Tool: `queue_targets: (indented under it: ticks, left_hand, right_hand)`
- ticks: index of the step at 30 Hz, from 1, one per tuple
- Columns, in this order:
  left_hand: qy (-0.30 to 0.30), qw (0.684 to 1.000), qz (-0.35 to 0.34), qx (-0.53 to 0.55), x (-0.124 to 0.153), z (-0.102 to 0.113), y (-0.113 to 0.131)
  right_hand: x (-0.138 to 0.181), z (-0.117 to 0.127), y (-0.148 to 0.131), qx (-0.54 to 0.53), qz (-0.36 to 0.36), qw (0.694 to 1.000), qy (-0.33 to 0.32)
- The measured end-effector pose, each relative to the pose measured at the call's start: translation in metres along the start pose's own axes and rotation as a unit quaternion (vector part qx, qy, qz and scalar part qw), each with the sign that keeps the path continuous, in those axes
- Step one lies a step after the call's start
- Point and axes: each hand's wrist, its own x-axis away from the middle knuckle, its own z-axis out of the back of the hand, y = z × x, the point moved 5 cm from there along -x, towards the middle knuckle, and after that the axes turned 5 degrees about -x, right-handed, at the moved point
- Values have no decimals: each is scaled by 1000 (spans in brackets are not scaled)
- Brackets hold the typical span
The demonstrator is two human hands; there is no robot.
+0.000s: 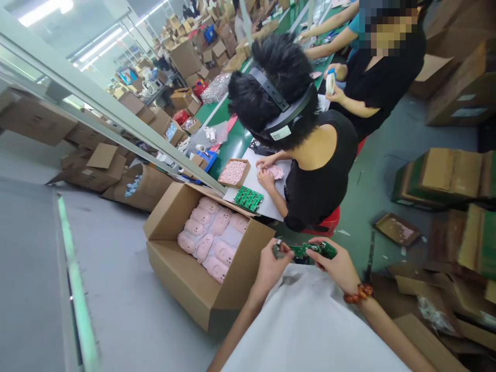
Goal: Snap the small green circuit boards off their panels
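Both my hands are raised together over a white cloth (pixel 310 325) on my lap. My left hand (pixel 271 263) is closed on one end of a green circuit board (pixel 300 251), where a small grey part sits between its fingers. My right hand (pixel 337 263), with a bead bracelet at the wrist, grips the other end of the same board. The board is partly hidden by my fingers.
An open cardboard box (pixel 186 279) of pink plastic shells stands at my left. A person in black (pixel 310 170) sits ahead at a green bench with a tray of pink parts (pixel 233 173) and green boards (pixel 248 199). Cartons crowd the floor on the right.
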Motion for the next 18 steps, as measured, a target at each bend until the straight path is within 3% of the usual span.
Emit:
queue_targets:
  ticks: [5, 7, 11, 18]
  left_hand:
    - [38, 983, -9, -180, 1, -11, 22]
    - [55, 978, -15, -201, 0, -13, 26]
    - [18, 975, 18, -220, -4, -17, 26]
    - [21, 979, -2, -204, -9, -18, 26]
  right_hand:
    - [-5, -7, 4, 20, 4, 1000, 6]
    - [-6, -9, 5, 20, 6, 1000, 1]
    - [-8, -10, 6, 25, 18, 1000, -5]
    - [-10, -4, -3, 163, 144, 972, 86]
